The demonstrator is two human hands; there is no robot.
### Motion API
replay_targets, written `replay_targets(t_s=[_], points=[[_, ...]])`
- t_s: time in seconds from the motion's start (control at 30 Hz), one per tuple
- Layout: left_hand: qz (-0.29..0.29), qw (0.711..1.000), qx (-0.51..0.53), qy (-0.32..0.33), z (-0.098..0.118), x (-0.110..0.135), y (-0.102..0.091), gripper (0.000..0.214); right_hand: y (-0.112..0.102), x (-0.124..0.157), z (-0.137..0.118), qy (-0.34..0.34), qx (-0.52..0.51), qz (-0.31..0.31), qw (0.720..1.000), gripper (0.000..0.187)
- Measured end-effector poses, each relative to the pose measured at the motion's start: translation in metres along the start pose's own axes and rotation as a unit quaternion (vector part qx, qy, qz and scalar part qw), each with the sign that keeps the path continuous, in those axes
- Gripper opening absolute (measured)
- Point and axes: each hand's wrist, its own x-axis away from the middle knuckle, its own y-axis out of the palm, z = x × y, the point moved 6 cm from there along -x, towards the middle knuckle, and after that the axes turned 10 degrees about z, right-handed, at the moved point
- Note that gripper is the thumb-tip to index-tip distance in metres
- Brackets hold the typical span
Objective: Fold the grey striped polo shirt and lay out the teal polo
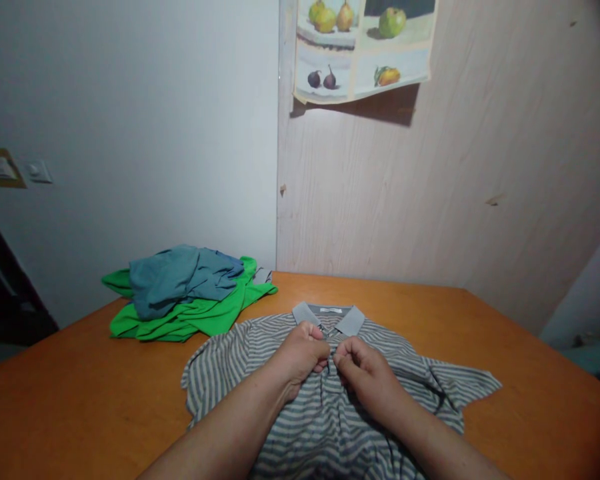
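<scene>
— Hands: where are yours?
— Both on the striped polo shirt (230,367), which lies front up on the orange table (80,400) before me. My left hand (303,353) and my right hand (365,373) are each closed, pinching the placket just below the grey collar (330,319), fingertips nearly meeting.
— Anything else?
— A green garment (200,319) with a blue garment (180,277) heaped on it, far left.
</scene>
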Motion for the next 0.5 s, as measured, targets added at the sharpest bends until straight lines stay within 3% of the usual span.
replay_targets(t_s=[0.17, 0.33, 0.5], points=[[0.011, 0.998, -0.049, -0.049, -0.004, 0.004, -0.003, 0.031, 0.000, 0.003, -0.010, -0.051, 0.052, 0.029, 0.997, 0.018], [0.002, 0.999, -0.026, -0.046, -0.005, 0.001, -0.003, 0.033, -0.001, 0.004, -0.016, -0.065, 0.041, 0.037, 0.996, 0.019], [-0.003, 0.999, 0.017, -0.046, -0.004, -0.001, -0.001, 0.035, 0.000, 0.001, -0.008, 0.004, -0.028, 0.002, 1.000, 0.021]])
